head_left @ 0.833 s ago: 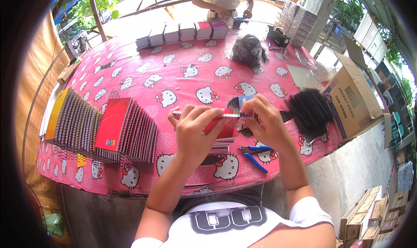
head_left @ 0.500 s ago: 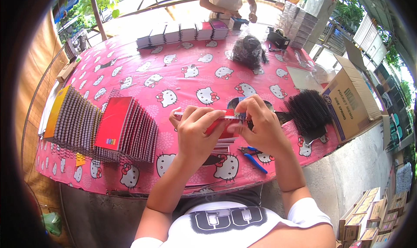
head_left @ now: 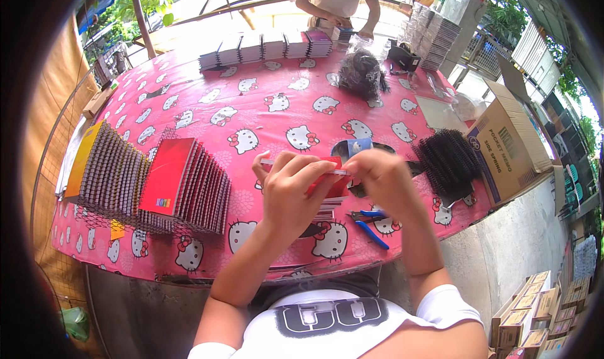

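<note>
My left hand [head_left: 286,186] is wrapped round a thin red notebook [head_left: 333,163], held with its pale edge towards me above the table. At the notebook's right end, my right hand [head_left: 385,173] has its fingertips pinched; its fingers are slightly blurred, and whatever they grip is hidden. Below the hands lies a small stack of notebooks [head_left: 329,207], partly covered. Blue-handled pliers [head_left: 371,232] lie on the table below my right hand. Behind that hand sits a dark, rounded object with a blue band [head_left: 360,146], partly hidden.
Left stand red spiral notebooks [head_left: 168,176] and yellow ones [head_left: 91,158]. Black spiral coils [head_left: 445,161] lie right, beside an open carton [head_left: 513,148]. Notebook stacks [head_left: 261,48] line the far edge, near a plastic-wrapped black bundle [head_left: 363,73]. Another person [head_left: 340,7] works opposite.
My right hand has turned and closed in at the notebook's right end, its fingers now bunched together. The left hand keeps its hold. The person opposite has shifted slightly right.
</note>
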`<state>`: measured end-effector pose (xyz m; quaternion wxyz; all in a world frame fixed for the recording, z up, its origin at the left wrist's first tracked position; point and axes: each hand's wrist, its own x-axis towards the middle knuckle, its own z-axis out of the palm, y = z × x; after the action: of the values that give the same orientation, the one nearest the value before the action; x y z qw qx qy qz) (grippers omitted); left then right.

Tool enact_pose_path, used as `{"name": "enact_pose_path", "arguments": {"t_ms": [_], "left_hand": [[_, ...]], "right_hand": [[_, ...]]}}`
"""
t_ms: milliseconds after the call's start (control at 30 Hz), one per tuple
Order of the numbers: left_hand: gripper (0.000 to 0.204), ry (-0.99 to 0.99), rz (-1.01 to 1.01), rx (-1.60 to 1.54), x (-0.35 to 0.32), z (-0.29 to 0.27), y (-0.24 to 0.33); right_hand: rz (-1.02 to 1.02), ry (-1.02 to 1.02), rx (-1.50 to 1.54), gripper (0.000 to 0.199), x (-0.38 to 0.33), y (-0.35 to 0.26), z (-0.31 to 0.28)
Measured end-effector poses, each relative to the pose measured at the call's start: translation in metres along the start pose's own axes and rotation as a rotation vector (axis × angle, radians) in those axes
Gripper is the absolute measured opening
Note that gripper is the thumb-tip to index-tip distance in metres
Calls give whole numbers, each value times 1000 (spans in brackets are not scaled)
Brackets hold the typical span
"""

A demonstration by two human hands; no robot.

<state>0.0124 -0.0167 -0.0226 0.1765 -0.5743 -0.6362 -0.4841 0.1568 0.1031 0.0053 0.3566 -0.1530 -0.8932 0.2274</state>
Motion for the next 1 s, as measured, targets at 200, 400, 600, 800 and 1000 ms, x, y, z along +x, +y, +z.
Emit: {"name": "enact_pose_path", "arguments": {"t_ms": [200,400,600,800,1000], "left_hand": [[18,22,38,-77,17,6,3],[29,40,17,-36,12,12,-13],[32,-13,-37,-71,12,11,-12],[35,-28,-57,-85,15,5,-10],[33,-48,-88,-113,16,2,-13]], "right_hand": [[135,-203,-401,29,-16,150,-19],[306,-198,-451,36,-19,146,-2],[204,-2,1116,31,10,87,-15],[140,-50,892,36,12,105,-15],[166,-68,770,30,22,84,-26]]}}
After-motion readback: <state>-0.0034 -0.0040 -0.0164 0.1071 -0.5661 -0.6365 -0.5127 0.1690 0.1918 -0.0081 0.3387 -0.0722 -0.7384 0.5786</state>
